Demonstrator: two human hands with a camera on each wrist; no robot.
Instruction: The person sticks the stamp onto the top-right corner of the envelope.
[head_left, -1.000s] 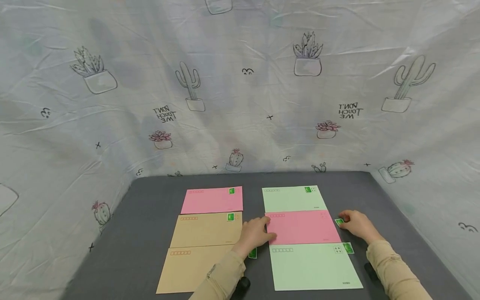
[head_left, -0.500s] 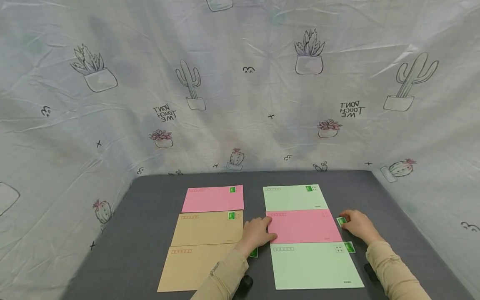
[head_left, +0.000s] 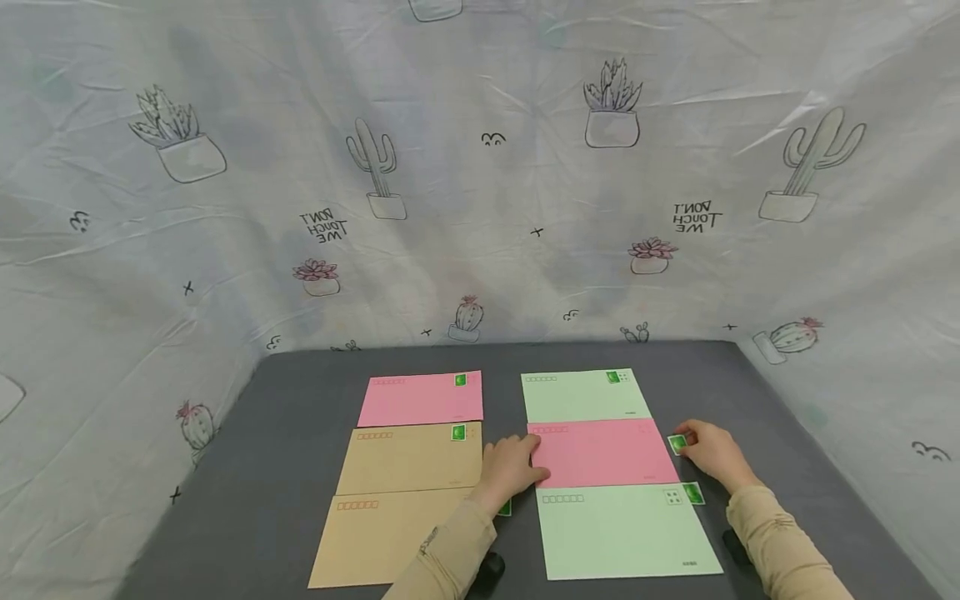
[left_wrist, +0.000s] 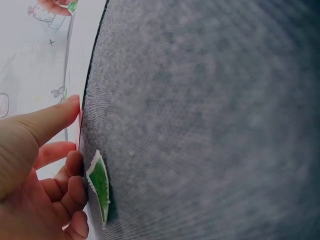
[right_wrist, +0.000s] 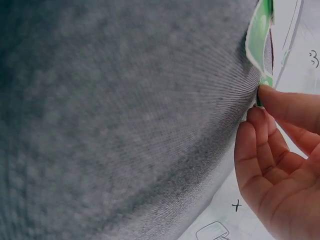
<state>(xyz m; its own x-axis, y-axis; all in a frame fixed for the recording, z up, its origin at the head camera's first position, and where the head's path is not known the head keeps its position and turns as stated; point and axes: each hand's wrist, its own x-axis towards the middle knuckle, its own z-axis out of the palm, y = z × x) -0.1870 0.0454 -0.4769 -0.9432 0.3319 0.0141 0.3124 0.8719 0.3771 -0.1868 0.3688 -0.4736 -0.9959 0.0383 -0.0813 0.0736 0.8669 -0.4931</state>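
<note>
My left hand [head_left: 510,468] rests at the left edge of a pink envelope [head_left: 603,452], in the middle of the right column. In the left wrist view, the thumb [left_wrist: 62,114] and forefinger touch that edge while the other fingers bend inward. My right hand [head_left: 716,454], just right of the same envelope, pinches a green stamp [head_left: 677,444] by its edge. Fingertips hide part of this stamp in the right wrist view. Another green stamp [head_left: 693,493] lies at the right edge of the near light green envelope [head_left: 626,533]. A third stamp [left_wrist: 100,187] lies beneath my left hand.
Behind the pink envelope lies a stamped light green envelope [head_left: 585,397]. The left column has a stamped pink envelope [head_left: 416,402], a stamped tan one [head_left: 405,462] and another tan one [head_left: 375,542], partly under my left sleeve. A patterned curtain [head_left: 480,183] encloses the dark grey table [head_left: 292,450].
The head view has shifted slightly. Both hands hold nearly the same places, and a little more of the pinched stamp shows beside the right fingertips.
</note>
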